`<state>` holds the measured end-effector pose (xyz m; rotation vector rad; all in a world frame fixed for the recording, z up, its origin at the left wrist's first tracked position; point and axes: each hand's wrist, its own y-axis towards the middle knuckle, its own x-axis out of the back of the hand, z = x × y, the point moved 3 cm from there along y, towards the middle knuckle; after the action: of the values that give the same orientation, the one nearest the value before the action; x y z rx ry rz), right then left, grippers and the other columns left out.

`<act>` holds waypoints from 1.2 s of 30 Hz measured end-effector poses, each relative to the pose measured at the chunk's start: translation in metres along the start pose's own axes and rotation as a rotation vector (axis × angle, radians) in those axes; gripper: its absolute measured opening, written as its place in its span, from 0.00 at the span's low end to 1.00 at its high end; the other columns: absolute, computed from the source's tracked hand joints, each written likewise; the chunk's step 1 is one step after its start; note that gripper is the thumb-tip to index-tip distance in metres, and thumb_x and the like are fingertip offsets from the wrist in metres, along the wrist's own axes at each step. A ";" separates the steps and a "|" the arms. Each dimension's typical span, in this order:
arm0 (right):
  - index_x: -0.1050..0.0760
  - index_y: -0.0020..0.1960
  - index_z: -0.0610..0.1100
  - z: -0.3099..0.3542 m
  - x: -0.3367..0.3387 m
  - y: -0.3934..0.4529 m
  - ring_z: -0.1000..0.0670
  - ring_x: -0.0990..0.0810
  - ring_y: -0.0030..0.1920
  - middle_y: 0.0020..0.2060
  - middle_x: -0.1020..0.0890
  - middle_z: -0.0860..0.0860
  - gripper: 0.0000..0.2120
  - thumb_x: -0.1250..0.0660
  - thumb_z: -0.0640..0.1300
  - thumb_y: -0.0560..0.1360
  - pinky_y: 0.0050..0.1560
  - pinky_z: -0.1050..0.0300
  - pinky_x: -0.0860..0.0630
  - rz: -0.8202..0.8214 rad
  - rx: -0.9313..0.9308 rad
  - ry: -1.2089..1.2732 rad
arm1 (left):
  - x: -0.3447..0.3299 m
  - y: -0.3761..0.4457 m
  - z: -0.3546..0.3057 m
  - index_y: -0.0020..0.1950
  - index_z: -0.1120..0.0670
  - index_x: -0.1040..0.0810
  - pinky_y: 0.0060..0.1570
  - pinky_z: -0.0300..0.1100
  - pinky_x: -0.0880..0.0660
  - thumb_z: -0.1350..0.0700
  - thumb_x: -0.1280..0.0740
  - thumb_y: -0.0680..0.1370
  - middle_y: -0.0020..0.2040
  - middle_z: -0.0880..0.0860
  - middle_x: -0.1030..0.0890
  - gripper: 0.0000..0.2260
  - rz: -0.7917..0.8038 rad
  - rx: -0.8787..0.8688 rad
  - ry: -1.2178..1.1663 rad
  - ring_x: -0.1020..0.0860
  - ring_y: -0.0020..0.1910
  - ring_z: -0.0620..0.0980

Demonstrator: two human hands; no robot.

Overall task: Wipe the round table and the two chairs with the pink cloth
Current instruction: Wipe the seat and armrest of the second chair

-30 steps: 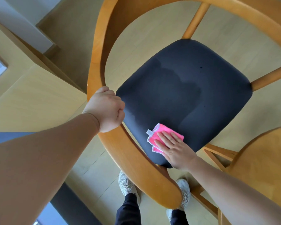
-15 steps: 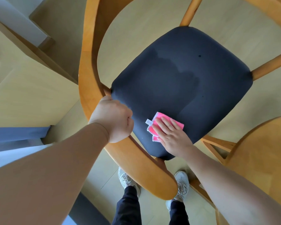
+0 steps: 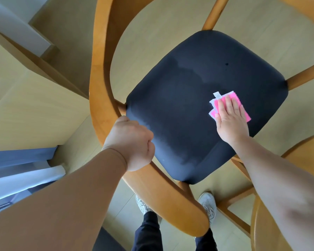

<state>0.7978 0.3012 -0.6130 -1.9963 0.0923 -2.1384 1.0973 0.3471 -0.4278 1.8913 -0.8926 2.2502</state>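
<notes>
Pressing the pink cloth (image 3: 230, 104) onto the dark seat (image 3: 188, 105) with our flat, fingers-together right hand (image 3: 231, 122), while our left hand (image 3: 130, 142) fist-grips the chair's wooden backrest (image 3: 98, 69).

The dark seat (image 3: 198, 109) lies open across its middle and far half, with nothing on it there. The right hand (image 3: 231, 122) lies flat on the pink cloth (image 3: 230, 98) toward the seat's right side. The curved wooden rail (image 3: 100, 73) hems in the left and near edges, and the left hand (image 3: 130, 144) is wrapped round it by the near-left corner. A wide gap separates rail and seat at the far left. The round table (image 3: 306, 154) edge crowds in just right of the right forearm.
</notes>
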 end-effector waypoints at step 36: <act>0.44 0.77 0.41 0.065 -0.031 -0.117 0.40 0.45 0.76 0.76 0.40 0.41 0.25 0.55 0.49 0.83 0.74 0.43 0.43 -0.087 -0.445 0.291 | 0.002 0.074 -0.015 0.35 0.52 0.32 0.28 0.40 0.42 0.55 0.44 0.73 0.32 0.49 0.27 0.07 0.001 -0.034 -0.222 0.30 0.31 0.47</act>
<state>0.8513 0.4277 -0.6162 -1.9044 0.5841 -2.6377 1.0538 0.2919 -0.4554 2.1563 -0.9510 2.0392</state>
